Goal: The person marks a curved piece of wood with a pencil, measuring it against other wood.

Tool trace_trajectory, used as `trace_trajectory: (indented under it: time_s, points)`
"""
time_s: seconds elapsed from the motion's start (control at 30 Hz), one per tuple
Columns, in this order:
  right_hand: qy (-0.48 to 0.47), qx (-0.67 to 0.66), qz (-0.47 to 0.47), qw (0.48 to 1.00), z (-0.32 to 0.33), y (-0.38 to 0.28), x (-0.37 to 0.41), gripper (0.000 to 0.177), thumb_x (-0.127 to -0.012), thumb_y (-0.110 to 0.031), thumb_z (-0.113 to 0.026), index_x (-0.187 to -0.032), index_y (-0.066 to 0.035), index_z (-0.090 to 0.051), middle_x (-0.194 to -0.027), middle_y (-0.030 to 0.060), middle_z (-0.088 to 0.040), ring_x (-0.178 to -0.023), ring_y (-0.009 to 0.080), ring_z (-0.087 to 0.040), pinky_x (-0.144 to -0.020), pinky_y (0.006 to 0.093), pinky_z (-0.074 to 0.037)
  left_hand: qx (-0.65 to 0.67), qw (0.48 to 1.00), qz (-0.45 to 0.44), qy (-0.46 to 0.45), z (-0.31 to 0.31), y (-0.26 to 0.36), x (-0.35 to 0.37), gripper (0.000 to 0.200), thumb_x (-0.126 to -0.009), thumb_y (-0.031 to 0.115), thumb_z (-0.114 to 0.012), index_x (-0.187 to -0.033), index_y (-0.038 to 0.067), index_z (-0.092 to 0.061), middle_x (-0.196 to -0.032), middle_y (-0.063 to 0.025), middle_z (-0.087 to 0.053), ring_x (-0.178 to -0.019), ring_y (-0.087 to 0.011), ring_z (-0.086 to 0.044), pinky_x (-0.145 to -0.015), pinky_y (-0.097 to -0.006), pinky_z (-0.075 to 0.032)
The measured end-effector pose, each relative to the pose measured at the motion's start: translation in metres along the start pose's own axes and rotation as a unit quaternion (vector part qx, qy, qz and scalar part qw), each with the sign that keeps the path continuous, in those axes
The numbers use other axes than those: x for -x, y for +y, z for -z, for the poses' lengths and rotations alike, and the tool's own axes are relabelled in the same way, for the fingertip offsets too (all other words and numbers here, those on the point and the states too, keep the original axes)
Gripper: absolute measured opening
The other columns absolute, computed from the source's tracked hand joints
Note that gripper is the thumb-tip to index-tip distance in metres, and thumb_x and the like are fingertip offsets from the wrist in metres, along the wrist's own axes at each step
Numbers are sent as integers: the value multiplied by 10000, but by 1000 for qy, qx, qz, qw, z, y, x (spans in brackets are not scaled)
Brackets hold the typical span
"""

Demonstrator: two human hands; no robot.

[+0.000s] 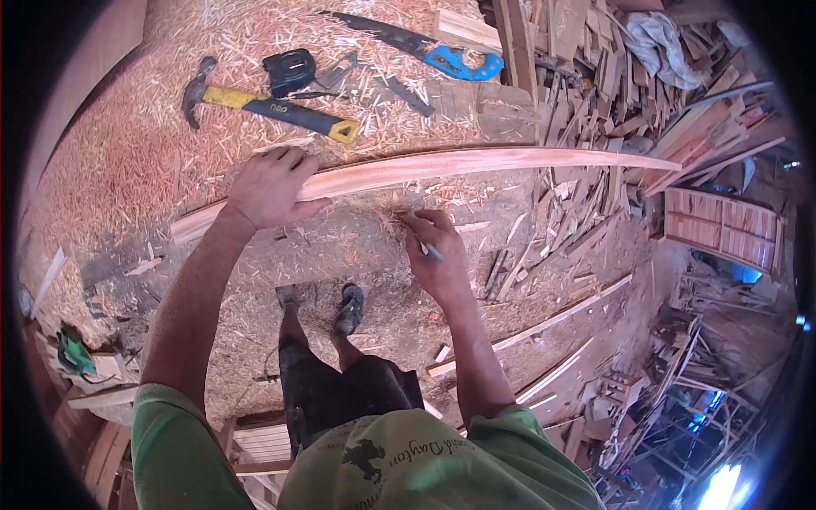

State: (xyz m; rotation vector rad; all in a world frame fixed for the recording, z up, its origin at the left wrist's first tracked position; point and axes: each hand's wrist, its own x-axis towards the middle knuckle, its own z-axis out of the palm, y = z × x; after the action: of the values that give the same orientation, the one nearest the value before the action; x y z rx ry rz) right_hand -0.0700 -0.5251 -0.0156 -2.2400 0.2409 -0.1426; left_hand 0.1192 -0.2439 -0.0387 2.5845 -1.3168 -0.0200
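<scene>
A long, slightly curved wooden strip (442, 164) lies across the shavings-covered bench (297, 251), its narrow end reaching far to the right. My left hand (276, 189) grips the strip near its left end, fingers over the far edge and thumb on the near side. Just below the strip's middle, my right hand (435, 255) is closed around a thin pencil-like tool (433, 252), apart from the wood. Beyond the strip lie a yellow and black hammer (272, 108), a black tape measure (290, 71) and a handsaw with a blue handle (463, 63).
Wood scraps (612, 85) are heaped at the upper right. A slatted wooden panel (722, 229) stands at the far right. Long thin battens (544, 323) lie on the ground at lower right. A green power tool (75, 351) sits at the lower left.
</scene>
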Motion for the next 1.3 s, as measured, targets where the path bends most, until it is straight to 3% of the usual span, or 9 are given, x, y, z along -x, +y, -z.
trace_trajectory:
  time_s: [0.07, 0.17, 0.27, 0.37, 0.5, 0.6, 0.93, 1.07, 1.3]
  points:
    - [-28, -72, -89, 993, -1, 18, 1, 275, -993, -21, -737, -1263, -13, -787, -1102, 176, -780, -946, 292, -791, -790, 377, -622, -2, 1000, 6, -14, 3, 1, -2, 599, -891, 584, -790, -1192, 79, -674, -1116, -141, -682, -1038, -348, -732, -848, -482, -612]
    - [138, -128, -162, 969, -5, 7, -9, 249, -1055, -50, -709, -1283, 29, -766, -1149, 171, -785, -1000, 209, -775, -818, 339, -622, 8, 1000, 2, -20, 6, 3, -6, 588, -887, 576, -793, -1190, 86, -676, -1094, -132, -674, -1017, -339, -732, -831, -478, -615]
    - [226, -154, -132, 953, -23, 18, -20, 242, -1099, -71, -673, -1283, 60, -758, -1166, 165, -782, -1025, 158, -741, -849, 318, -613, 7, 999, 8, -52, 9, 3, -7, 623, -910, 591, -782, -1283, 103, -680, -1145, -135, -696, -1073, -332, -734, -865, -487, -613]
    - [259, -107, -102, 955, -36, 14, -23, 246, -1094, -35, -643, -1288, 68, -754, -1142, 188, -772, -1033, 245, -770, -867, 360, -622, 7, 999, 8, -50, 7, 3, -7, 630, -908, 603, -781, -1270, 98, -683, -1121, -130, -693, -1047, -335, -733, -844, -487, -611]
    - [254, 72, -46, 963, -36, -24, -29, 259, -1034, 9, -655, -1259, 79, -763, -1107, 231, -756, -979, 388, -775, -835, 434, -622, 35, 999, 17, -29, 8, 0, -6, 480, -1004, 527, -709, -1184, 84, -670, -1039, -131, -689, -970, -350, -737, -800, -494, -611]
    - [243, 44, -83, 966, -57, -41, -27, 307, -972, 21, -676, -1261, 81, -758, -1096, 246, -745, -925, 443, -751, -806, 481, -607, 72, 995, 67, 0, 2, -6, -3, 353, -1090, 427, -620, -1129, 77, -650, -991, -139, -687, -919, -369, -735, -778, -503, -611]
    - [205, 93, -25, 974, -168, -123, 4, 291, -968, 23, -687, -1244, 30, -779, -1091, 225, -783, -876, 402, -795, -765, 453, -655, 161, 980, 111, 39, -1, -16, -2, 313, -1151, 361, -513, -1176, 89, -666, -1085, -159, -748, -912, -414, -751, -805, -545, -608]
    - [175, 61, -24, 982, -155, -131, 7, 316, -952, 20, -696, -1259, 12, -772, -1104, 211, -784, -910, 406, -795, -793, 456, -651, 210, 973, 97, 27, 0, -22, -1, 335, -1150, 379, -502, -1191, 96, -677, -1088, -158, -756, -933, -419, -751, -847, -560, -604]
    - [113, 54, -22, 992, -144, -117, 4, 347, -924, -6, -715, -1267, -11, -767, -1129, 218, -767, -972, 446, -761, -850, 479, -619, 138, 989, -49, -3, 16, -77, 59, 276, -1111, 306, -606, -1317, 156, -713, -1181, -129, -657, -1178, -353, -642, -1011, -497, -544]
